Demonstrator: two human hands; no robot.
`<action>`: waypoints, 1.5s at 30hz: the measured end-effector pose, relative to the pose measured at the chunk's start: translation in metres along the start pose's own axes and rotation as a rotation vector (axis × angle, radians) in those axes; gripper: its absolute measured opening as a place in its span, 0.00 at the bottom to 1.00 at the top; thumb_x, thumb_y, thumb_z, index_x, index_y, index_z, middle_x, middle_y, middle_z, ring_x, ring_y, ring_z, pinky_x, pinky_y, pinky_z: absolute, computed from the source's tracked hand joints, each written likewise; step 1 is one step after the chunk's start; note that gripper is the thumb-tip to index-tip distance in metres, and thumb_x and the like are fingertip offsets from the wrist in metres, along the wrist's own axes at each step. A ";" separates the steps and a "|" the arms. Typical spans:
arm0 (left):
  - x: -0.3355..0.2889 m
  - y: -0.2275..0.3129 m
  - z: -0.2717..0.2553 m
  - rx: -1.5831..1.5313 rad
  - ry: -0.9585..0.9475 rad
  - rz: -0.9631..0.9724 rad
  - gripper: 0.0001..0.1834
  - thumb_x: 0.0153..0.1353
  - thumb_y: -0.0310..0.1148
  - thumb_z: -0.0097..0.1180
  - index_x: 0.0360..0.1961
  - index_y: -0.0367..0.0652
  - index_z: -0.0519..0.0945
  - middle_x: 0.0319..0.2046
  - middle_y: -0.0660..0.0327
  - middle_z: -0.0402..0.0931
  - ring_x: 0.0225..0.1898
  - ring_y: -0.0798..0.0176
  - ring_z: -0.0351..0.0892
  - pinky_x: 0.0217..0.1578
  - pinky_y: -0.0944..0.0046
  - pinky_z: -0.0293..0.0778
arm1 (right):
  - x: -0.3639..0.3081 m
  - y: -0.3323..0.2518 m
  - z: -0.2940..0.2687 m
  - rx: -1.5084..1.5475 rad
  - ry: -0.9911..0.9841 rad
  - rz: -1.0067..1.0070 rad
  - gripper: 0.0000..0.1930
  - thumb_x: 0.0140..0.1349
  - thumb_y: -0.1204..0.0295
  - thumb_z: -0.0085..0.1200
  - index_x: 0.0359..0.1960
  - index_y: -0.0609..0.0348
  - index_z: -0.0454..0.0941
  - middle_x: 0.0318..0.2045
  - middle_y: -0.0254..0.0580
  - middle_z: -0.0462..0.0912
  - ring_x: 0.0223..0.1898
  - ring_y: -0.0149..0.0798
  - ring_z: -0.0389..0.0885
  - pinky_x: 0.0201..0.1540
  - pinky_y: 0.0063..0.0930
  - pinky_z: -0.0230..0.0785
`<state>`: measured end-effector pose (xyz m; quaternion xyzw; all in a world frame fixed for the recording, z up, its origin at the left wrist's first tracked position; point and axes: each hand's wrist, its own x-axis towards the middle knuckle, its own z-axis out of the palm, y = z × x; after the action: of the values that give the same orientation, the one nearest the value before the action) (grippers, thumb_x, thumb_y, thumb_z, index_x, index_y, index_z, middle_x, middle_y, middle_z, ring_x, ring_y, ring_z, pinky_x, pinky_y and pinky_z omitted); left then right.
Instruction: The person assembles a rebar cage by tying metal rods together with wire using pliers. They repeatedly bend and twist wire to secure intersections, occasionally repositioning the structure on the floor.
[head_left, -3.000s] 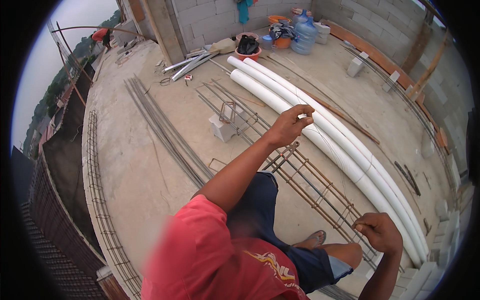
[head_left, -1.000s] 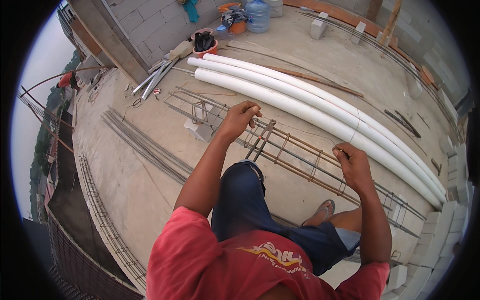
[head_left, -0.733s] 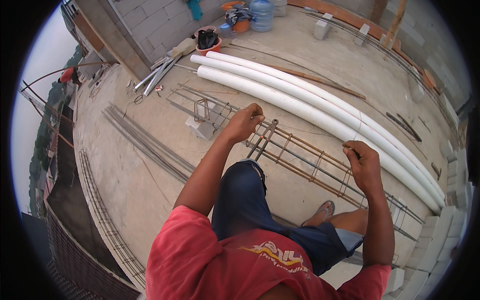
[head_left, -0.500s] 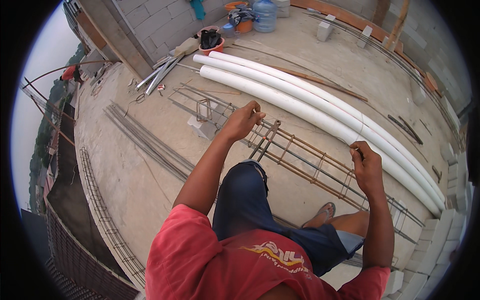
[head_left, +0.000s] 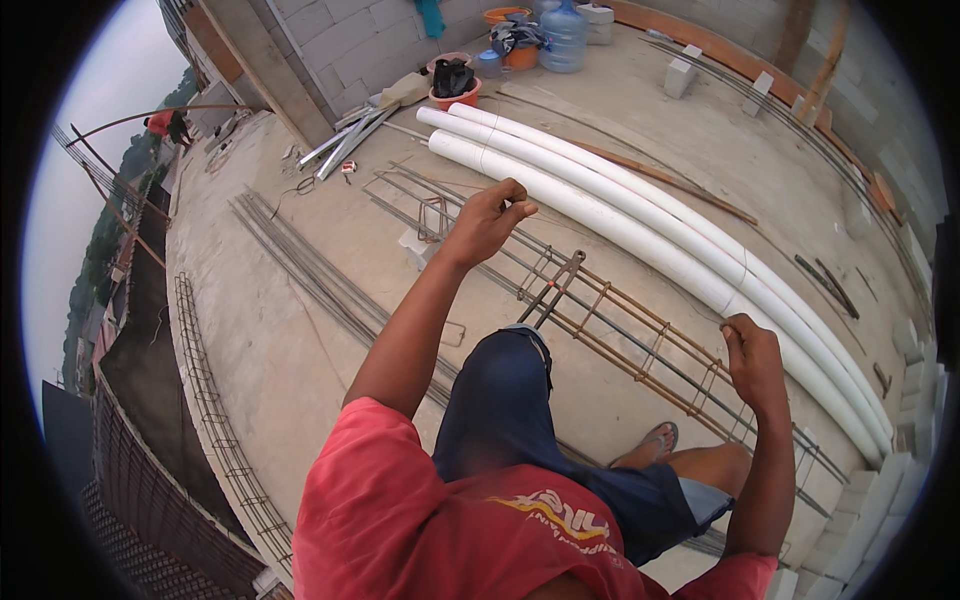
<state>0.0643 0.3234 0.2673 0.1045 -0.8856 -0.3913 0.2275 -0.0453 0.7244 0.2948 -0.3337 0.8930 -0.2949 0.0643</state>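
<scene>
A long rebar cage (head_left: 652,342) of rusty and grey bars with square stirrups lies across in front of me. My left hand (head_left: 490,222) is raised above its far-left part, thumb and fingers pinched together. Over the right part, close to the white pipes, my right hand (head_left: 753,360) is closed in a similar pinch. Whatever the fingers hold is too thin or hidden to make out. Pincers (head_left: 560,280) with dark handles rest on the cage bars between the hands, by my knee, and neither hand touches them.
Three white pipes (head_left: 600,200) lie just beyond the cage. Loose steel bars (head_left: 310,265) are on the floor at left, near another cage (head_left: 215,420) along the slab edge. Buckets (head_left: 455,90) and a blue water jug (head_left: 563,40) stand at the back. A person (head_left: 170,125) bends at far left.
The view has shifted slightly, so the scene sits further right. My hands have moved a little further apart, the right one lower. Both stay pinched, and the pincers remain on the cage.
</scene>
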 end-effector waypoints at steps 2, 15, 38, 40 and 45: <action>0.002 -0.003 -0.009 0.081 0.026 0.014 0.13 0.64 0.38 0.56 0.37 0.36 0.74 0.27 0.53 0.76 0.30 0.60 0.72 0.35 0.60 0.70 | -0.007 -0.017 0.009 -0.132 -0.410 -0.119 0.11 0.63 0.69 0.53 0.37 0.66 0.81 0.23 0.51 0.81 0.30 0.35 0.82 0.35 0.34 0.72; 0.008 -0.014 -0.043 0.047 0.172 0.084 0.15 0.64 0.41 0.59 0.35 0.38 0.76 0.27 0.53 0.76 0.29 0.60 0.73 0.33 0.60 0.70 | -0.007 -0.050 -0.030 0.440 -0.758 -0.091 0.10 0.65 0.70 0.50 0.32 0.64 0.80 0.17 0.41 0.78 0.20 0.35 0.75 0.25 0.29 0.65; 0.008 -0.027 -0.097 0.126 0.127 -0.101 0.22 0.62 0.49 0.59 0.33 0.37 0.79 0.28 0.52 0.79 0.32 0.56 0.77 0.36 0.58 0.72 | -0.019 0.009 -0.059 0.994 0.013 -0.004 0.11 0.62 0.70 0.58 0.30 0.69 0.76 0.14 0.34 0.69 0.15 0.31 0.67 0.23 0.31 0.66; 0.013 -0.017 -0.093 0.088 0.078 -0.060 0.22 0.62 0.49 0.59 0.33 0.37 0.79 0.26 0.53 0.78 0.30 0.58 0.75 0.34 0.59 0.71 | -0.001 0.022 -0.042 0.261 0.051 0.040 0.11 0.63 0.71 0.55 0.31 0.69 0.77 0.14 0.36 0.71 0.15 0.32 0.68 0.23 0.30 0.65; 0.012 -0.012 -0.102 0.171 0.073 -0.115 0.23 0.63 0.48 0.57 0.36 0.33 0.79 0.27 0.50 0.78 0.32 0.55 0.75 0.39 0.57 0.71 | -0.026 -0.010 -0.046 0.353 -0.833 -0.125 0.11 0.60 0.69 0.58 0.34 0.67 0.80 0.13 0.41 0.75 0.20 0.36 0.76 0.28 0.35 0.69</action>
<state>0.1031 0.2450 0.3222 0.1882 -0.8994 -0.3228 0.2269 -0.0340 0.7574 0.3357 -0.4609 0.7055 -0.2865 0.4558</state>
